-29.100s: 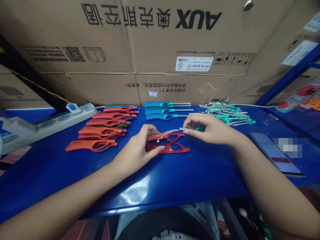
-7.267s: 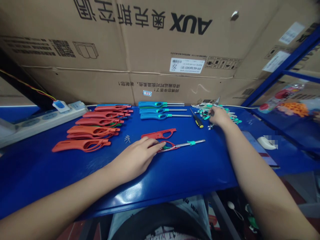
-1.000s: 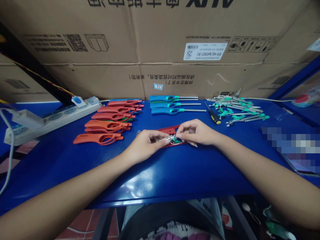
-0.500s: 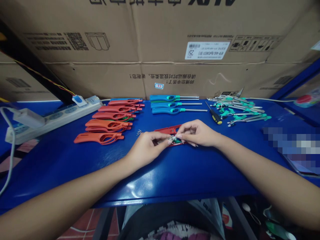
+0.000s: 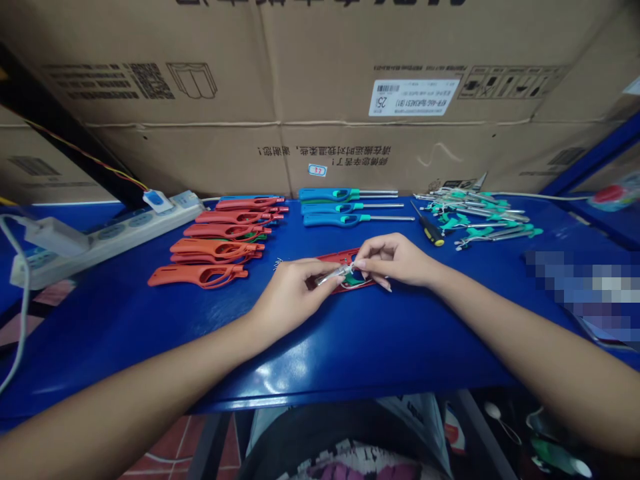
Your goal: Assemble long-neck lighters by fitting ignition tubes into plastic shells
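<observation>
Between thumb and fingers, my left hand [image 5: 295,287] grips a small clear and silvery cylinder [image 5: 330,275]. Its right end meets the fingertips of my right hand [image 5: 395,261], which pinch a thin white wire [image 5: 351,267] there. Beneath both hands lies a red lighter shell half [image 5: 345,257] on the blue table [image 5: 300,360], with a green part [image 5: 354,280] in it. A few small screws [image 5: 278,263] lie just beyond my left hand.
Red and orange lighter shells [image 5: 197,275] are stacked at the left, beside a white power strip [image 5: 135,227]. Blue lighters [image 5: 333,219] lie at the back. A screwdriver [image 5: 431,230] and silver-and-green lighter inner parts [image 5: 480,217] are at the back right. Behind stands a cardboard box [image 5: 325,67].
The cylinder in my left hand now shows more of its length. My right hand has shifted slightly up and away, with its fingers still at the cylinder's end.
</observation>
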